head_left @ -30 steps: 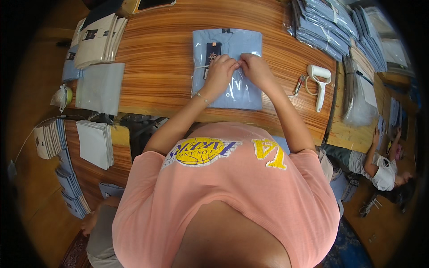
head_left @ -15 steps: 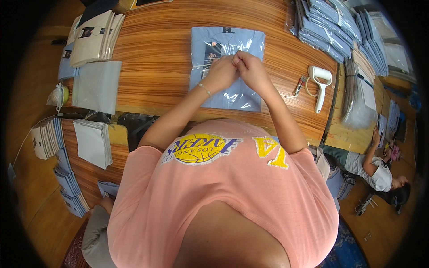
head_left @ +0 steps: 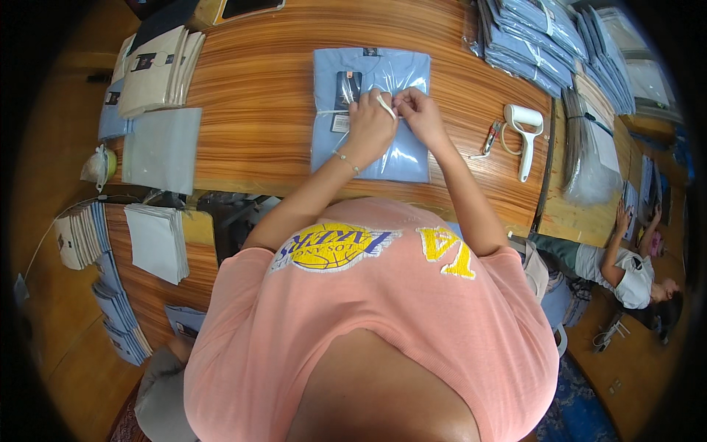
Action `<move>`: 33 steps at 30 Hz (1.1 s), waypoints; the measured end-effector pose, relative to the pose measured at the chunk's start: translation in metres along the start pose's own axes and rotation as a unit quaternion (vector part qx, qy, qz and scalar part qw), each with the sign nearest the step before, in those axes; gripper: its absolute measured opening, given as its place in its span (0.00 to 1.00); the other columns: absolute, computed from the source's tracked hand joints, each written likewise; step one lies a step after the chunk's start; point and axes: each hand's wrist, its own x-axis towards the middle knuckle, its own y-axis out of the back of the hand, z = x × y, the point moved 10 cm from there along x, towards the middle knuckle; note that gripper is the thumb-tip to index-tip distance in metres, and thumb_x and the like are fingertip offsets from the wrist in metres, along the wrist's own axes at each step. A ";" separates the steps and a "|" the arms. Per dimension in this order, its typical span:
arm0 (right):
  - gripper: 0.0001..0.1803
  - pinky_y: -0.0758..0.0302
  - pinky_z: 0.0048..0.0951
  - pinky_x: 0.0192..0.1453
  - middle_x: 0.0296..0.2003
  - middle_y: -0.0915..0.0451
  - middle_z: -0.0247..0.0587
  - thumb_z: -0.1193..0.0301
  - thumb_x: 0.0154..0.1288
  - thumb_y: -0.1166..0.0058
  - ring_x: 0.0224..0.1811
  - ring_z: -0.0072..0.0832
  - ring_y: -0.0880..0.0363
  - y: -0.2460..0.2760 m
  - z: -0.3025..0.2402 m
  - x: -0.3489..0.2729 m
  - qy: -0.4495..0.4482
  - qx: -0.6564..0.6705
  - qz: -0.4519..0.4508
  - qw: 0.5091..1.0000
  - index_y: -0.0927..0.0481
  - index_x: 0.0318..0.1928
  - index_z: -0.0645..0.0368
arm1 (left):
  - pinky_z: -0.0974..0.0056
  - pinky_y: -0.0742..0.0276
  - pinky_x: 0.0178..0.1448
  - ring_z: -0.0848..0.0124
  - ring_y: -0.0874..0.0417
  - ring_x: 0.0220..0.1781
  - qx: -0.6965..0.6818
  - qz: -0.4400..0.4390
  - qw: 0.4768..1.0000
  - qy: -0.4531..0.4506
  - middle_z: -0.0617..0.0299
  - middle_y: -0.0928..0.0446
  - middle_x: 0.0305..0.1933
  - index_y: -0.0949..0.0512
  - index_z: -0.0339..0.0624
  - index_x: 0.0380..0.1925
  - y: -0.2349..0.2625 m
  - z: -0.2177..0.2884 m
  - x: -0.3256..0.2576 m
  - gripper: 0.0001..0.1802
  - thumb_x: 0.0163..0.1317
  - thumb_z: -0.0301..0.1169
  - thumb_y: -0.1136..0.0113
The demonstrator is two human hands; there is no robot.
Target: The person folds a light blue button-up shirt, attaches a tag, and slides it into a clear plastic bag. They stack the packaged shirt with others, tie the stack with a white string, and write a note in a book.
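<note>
A folded blue garment in a clear plastic bag [head_left: 409, 151] lies flat on the wooden table, with a dark hang tag [head_left: 348, 87] showing through the film. A narrow white strip [head_left: 324, 112] runs across it from the left edge. Over its middle, my left hand [head_left: 372, 129] is closed, with part of the white strip lying across its fingers. Close beside it, my right hand [head_left: 421, 116] pinches at the same strip, fingertips almost touching the left ones. The exact grip of the fingertips is partly hidden.
Right of the garment lie a white lint roller [head_left: 525, 129] and small red-handled snips [head_left: 491, 138]. Bagged blue garments [head_left: 523, 44] are piled at the back right. Cream folded garments [head_left: 155, 74] and clear bags [head_left: 162, 151] lie left. Another person [head_left: 626, 272] works at far right.
My hands have drawn slightly apart from their tight clasp and shifted a little down, uncovering the hang tag. The white strip now shows over my left fingers and at the garment's left edge.
</note>
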 end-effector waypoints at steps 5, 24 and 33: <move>0.09 0.27 0.21 0.37 0.30 0.20 0.37 0.76 0.62 0.46 0.33 0.20 0.23 -0.013 0.010 -0.001 -0.034 0.120 -0.035 0.992 0.21 0.40 0.69 | 0.53 0.36 0.47 0.59 0.30 0.46 0.014 0.045 0.999 -0.020 0.55 0.30 0.47 0.30 0.34 0.48 0.008 0.006 -0.007 0.21 0.55 0.31 0.45; 0.08 0.34 0.18 0.33 0.25 0.26 0.27 0.69 0.64 0.51 0.29 0.16 0.30 0.008 0.018 0.014 -0.160 0.037 -0.238 0.957 0.21 0.35 0.59 | 0.50 0.41 0.48 0.57 0.31 0.48 -0.038 -0.044 0.998 -0.024 0.56 0.30 0.47 0.30 0.42 0.45 -0.002 0.003 0.001 0.12 0.62 0.32 0.51; 0.05 0.29 0.35 0.36 0.26 0.25 0.44 0.73 0.48 0.39 0.33 0.43 0.26 0.007 -0.030 -0.037 0.164 -0.260 0.025 0.951 0.22 0.23 0.59 | 0.48 0.39 0.46 0.55 0.29 0.45 -0.051 -0.060 0.997 -0.025 0.54 0.27 0.40 0.28 0.40 0.34 -0.007 0.002 0.006 0.11 0.67 0.35 0.57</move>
